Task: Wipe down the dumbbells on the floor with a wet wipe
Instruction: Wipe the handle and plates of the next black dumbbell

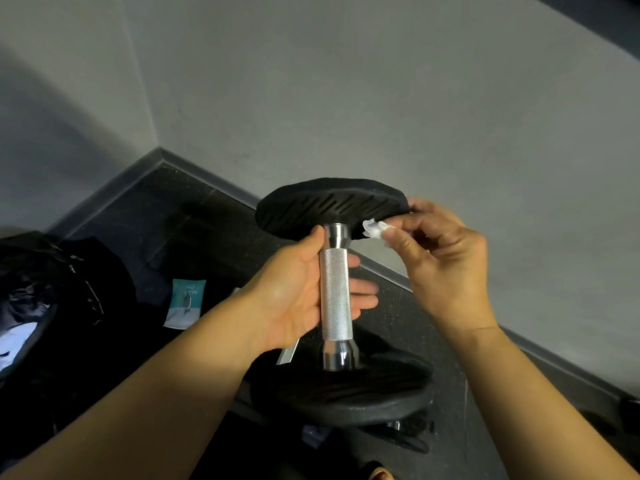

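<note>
Second dumbbell (pixel 405 434): nearest, low on the floor (pixel 138 220), mostly hidden under the plate above it; only a chrome bit and a black edge show.
Lower plate (pixel 346 393): black, ribbed face up, directly over the second dumbbell; whether it rests on anything I cannot tell.
Dumbbell (pixel 336 292): stands upright, knurled silver handle vertical, one plate at each end, out from the floor's far edge along the right-hand wall.
Left hand (pixel 294 289): palm towards the camera and relaxed, fingers straight behind the handle, thumb lying up beside the top collar; it steadies the bar rather than wrapping it.
Right hand (pixel 446 265): raised at the right of the top plate, fingertips and thumb pinching the wipe, other fingers curled.
Wipe (pixel 374 230): small, white, crumpled, pressed at the right underside of the top plate near its rim.
Upper plate (pixel 329 206): black, ribbed underside facing the camera, tilted slightly.
Packet (pixel 186 303): teal and white, flat on the floor left of the handle.
Bag (pixel 52 289): black, glossy, by the floor's left edge.
Skirting (pixel 207 178): grey strip along both far edges, meeting at the floor's far corner.
Wall (pixel 346 98): plain grey, behind everything.
</note>
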Motion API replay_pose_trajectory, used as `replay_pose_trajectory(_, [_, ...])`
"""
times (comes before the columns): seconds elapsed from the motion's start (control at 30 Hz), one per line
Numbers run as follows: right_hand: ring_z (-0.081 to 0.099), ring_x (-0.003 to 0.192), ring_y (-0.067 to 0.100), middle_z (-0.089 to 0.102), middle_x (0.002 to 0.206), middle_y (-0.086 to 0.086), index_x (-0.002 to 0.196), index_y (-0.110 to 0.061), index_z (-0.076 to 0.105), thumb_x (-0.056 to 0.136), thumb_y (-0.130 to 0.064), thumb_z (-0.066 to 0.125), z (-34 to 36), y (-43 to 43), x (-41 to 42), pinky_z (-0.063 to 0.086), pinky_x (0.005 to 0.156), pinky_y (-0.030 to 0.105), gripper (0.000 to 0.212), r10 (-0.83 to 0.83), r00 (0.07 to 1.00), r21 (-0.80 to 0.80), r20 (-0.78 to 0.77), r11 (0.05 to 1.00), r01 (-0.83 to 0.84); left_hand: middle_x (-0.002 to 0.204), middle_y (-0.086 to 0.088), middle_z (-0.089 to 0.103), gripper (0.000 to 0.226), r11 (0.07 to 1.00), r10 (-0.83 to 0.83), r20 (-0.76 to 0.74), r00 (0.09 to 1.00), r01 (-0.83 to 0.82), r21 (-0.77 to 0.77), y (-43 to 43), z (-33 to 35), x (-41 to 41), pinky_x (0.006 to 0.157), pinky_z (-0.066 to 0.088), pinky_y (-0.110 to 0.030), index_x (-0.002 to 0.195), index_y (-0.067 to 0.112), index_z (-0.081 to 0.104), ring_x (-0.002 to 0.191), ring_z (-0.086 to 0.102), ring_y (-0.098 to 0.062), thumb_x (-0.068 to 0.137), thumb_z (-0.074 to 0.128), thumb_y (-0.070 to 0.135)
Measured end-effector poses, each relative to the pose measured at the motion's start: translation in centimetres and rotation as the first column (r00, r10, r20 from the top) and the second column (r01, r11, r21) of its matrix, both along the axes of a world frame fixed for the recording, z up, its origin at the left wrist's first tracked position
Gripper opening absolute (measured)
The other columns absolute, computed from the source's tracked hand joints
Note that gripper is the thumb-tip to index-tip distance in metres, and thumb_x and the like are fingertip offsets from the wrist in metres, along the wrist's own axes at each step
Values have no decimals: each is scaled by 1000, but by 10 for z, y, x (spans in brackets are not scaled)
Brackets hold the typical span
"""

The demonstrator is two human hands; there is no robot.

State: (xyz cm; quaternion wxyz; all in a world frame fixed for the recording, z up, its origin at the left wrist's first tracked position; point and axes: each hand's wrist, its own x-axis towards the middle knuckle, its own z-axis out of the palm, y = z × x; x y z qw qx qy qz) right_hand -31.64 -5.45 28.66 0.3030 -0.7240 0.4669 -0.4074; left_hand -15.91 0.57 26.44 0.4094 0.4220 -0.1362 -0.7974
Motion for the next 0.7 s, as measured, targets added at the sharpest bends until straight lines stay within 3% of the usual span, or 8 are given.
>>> replay_pose_trajectory(0.17, [65, 82, 10, 67, 114, 7, 88, -8, 75, 80, -2, 71, 6, 6, 8, 52, 77, 14, 11, -95, 966, -288, -242, 958, 23, 111, -18, 67, 61, 996, -8, 50, 999, 3, 92, -1, 1, -7, 85, 50, -46, 117, 18, 59, 98, 68, -34, 93, 25, 63])
replay_pose_trajectory(0.3, [70, 90, 23, 66, 117, 13, 91, -3, 75, 85, -11, 64, 2, 15, 14, 58, 79, 34, 14, -107, 933, -429, -344, 902, -55, 109, -16, 66, 57, 971, 145, 125, 982, -165, 175, -4, -1, -16, 71, 58, -38, 116, 15, 61, 92, 68, -26, 93, 36, 61])
replay_pose_trajectory(0.4, [68, 90, 18, 64, 118, 14, 93, -4, 75, 87, -10, 64, 1, 20, 19, 57, 80, 30, 14, -51, 930, -423, -364, 899, -117, 100, -14, 67, 52, 948, 192, 170, 967, -228, 221, -6, -6, -16, 64, 54, -32, 108, 13, 61, 88, 67, -23, 95, 37, 57])
replay_pose_trajectory(0.53, [52, 84, 12, 47, 105, 11, 96, -2, 73, 85, -2, 68, 1, 36, 14, 49, 72, 20, 12, -6, 939, -418, -343, 897, -147, 94, -12, 69, 55, 943, 183, 161, 970, -219, 251, -4, -13, -7, 68, 51, -33, 106, 12, 65, 82, 67, -23, 94, 38, 58])
replay_pose_trajectory(0.63, [50, 87, -3, 45, 93, 7, 99, 2, 71, 85, 2, 66, -7, 44, 17, 47, 70, 9, 15, 131, 931, -312, -341, 918, -244, 86, -9, 69, 57, 945, 212, 94, 973, -228, 235, -2, -16, -2, 68, 52, -32, 106, 12, 67, 72, 64, -20, 94, 36, 59])
replay_pose_trajectory(0.7, [50, 83, -4, 48, 92, 4, 101, -2, 71, 85, 2, 64, -13, 37, 26, 46, 68, 9, 17, 163, 919, -240, -358, 935, -259, 88, -9, 70, 56, 939, 246, 58, 968, -252, 235, -2, -15, -2, 74, 51, -34, 106, 14, 67, 78, 65, -22, 95, 34, 58])
